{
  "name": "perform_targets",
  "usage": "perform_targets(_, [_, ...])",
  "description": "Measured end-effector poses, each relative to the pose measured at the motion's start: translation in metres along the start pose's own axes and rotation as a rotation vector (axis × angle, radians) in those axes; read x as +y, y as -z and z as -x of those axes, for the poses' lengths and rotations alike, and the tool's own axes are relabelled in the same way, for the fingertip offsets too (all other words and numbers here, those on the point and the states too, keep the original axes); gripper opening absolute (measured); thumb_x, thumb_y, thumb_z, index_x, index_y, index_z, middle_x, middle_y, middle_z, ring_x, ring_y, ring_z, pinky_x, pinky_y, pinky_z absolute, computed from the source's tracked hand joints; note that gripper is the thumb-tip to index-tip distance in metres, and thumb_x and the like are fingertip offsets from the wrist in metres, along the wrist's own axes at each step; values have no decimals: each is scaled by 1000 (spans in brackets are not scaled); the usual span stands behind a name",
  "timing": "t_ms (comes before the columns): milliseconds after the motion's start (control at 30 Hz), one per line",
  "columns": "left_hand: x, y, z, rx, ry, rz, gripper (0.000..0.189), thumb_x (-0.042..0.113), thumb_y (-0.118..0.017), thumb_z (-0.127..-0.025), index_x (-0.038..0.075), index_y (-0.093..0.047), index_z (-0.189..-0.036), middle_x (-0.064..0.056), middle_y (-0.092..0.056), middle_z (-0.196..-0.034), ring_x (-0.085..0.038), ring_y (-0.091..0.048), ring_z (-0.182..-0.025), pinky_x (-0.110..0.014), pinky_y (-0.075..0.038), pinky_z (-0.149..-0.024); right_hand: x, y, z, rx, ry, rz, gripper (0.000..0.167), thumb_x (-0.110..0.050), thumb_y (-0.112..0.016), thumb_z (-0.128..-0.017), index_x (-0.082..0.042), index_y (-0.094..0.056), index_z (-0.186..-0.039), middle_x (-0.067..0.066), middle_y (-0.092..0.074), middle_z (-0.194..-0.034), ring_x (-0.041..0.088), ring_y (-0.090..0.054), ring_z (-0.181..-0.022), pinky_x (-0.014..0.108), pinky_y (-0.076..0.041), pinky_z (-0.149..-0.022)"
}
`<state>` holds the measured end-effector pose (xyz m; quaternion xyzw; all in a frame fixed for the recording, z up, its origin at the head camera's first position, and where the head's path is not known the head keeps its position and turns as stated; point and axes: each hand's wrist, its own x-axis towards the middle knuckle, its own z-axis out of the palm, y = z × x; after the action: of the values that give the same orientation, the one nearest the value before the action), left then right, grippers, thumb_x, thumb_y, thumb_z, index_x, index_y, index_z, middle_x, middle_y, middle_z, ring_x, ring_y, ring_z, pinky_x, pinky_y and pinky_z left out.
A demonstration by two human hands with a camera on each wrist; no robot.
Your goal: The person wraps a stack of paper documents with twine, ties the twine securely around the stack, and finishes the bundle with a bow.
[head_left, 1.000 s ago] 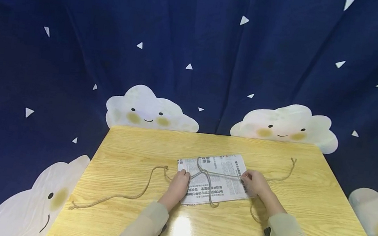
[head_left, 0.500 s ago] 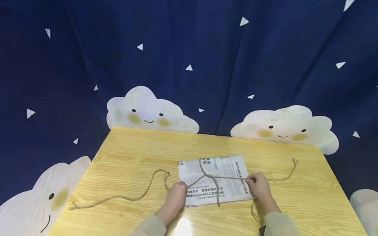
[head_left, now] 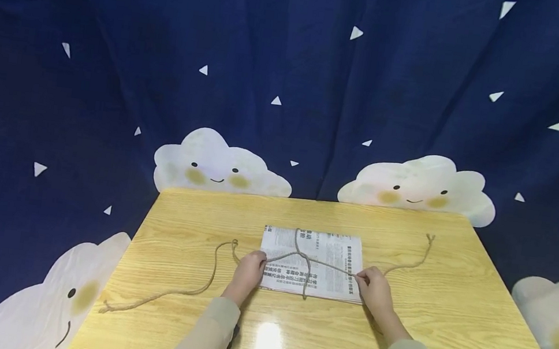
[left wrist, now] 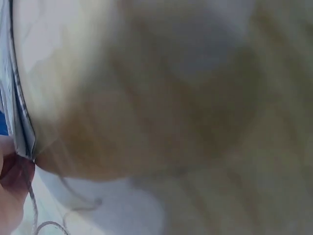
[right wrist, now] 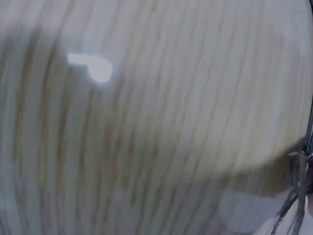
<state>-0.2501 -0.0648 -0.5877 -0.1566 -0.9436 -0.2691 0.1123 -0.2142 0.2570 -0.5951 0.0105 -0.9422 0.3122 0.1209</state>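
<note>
A folded newspaper (head_left: 338, 251) lies flat on the wooden table, its near edge level with the table front. Brown twine (head_left: 302, 255) crosses over its top, one strand running lengthwise and another from side to side. At the left edge, my left hand (head_left: 246, 272) pinches the sideways strand. My right hand (head_left: 375, 291) pinches that strand's other side by the right edge. The left wrist view catches the newspaper's folded edge (left wrist: 22, 122) and part of the left hand (left wrist: 12, 191). Twine strands (right wrist: 299, 191) show at the right wrist view's border, where the right hand is mostly out of frame.
One loose twine tail (head_left: 181, 292) trails leftward over the table (head_left: 321, 348). Another tail (head_left: 407, 264) reaches toward the back right. Behind the table hangs a dark blue curtain (head_left: 253, 49) with white clouds and triangles.
The newspaper has turned from slanted to nearly straight. My left hand has shifted up and to the left, and my right hand has come nearer to me. Both keep hold of the twine.
</note>
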Motion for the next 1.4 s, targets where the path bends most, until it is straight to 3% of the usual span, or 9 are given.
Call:
perform_targets(100, [-4, 3, -6, -16, 45, 110, 5, 0, -62, -83, -2, -66, -82, -12, -64, -84, -27, -62, -80, -35, -53, -73, 0, 2, -2, -21, -23, -8, 5, -5, -68, -80, 0, -66, -81, 10, -59, -85, 24, -57, -76, 37, -50, -67])
perform_targets(233, [-7, 5, -10, -7, 166, 237, 8, 2, -61, -84, -4, -67, -85, -13, -60, -88, -27, -60, -84, -35, -52, -74, 1, 12, -8, -106, -106, -93, 9, -8, -67, -81, 1, -67, -83, 10, -61, -82, 22, -56, -73, 33, -48, -63])
perform_targets(400, [-14, 5, -10, 63, 286, 294, 5, 0, -65, -80, -4, -68, -81, -13, -63, -83, -25, -60, -78, -34, -52, -69, 10, 24, -16, -203, -256, -204, 17, -13, -67, -82, 3, -68, -88, 13, -65, -84, 26, -58, -80, 34, -47, -67])
perform_targets(533, [-19, 7, -10, 68, 362, 300, 3, 0, -68, -77, -3, -69, -78, -12, -66, -79, -23, -61, -73, -32, -53, -65, 19, 29, -19, -225, -346, -220, 21, -16, -68, -81, 3, -68, -90, 16, -66, -91, 33, -56, -91, 41, -46, -76])
perform_targets(800, [-13, 8, -10, 25, 409, 283, 6, -3, -64, -77, -5, -70, -78, -16, -67, -80, -28, -63, -76, -35, -54, -66, 10, 31, -22, -171, -403, -182, 22, -12, -70, -76, 5, -68, -88, 18, -68, -85, 37, -58, -88, 47, -44, -81])
perform_targets(967, [-8, 5, -5, 3, 436, 267, 13, 1, -59, -75, -3, -71, -79, -14, -67, -79, -26, -63, -73, -34, -53, -63, 4, 31, -23, -177, -444, -175, 19, -10, -69, -76, 5, -69, -88, 18, -68, -85, 38, -58, -89, 47, -44, -81])
perform_targets(1200, [-3, 7, 3, -17, 449, 366, 17, 9, -70, -78, -5, -70, -88, -18, -68, -86, -31, -64, -86, -38, -53, -75, 3, 34, -27, -222, -495, -176, 21, -11, -64, -78, 5, -69, -90, 23, -64, -100, 43, -52, -100, 52, -39, -90])
perform_targets(1400, [-6, 14, 3, -101, 483, 450, 33, 11, -74, -75, -9, -65, -100, -22, -65, -98, -34, -61, -94, -40, -52, -79, 2, 35, -30, -249, -554, -245, 26, -9, -61, -78, 9, -66, -95, 28, -61, -104, 45, -51, -104, 52, -39, -93])
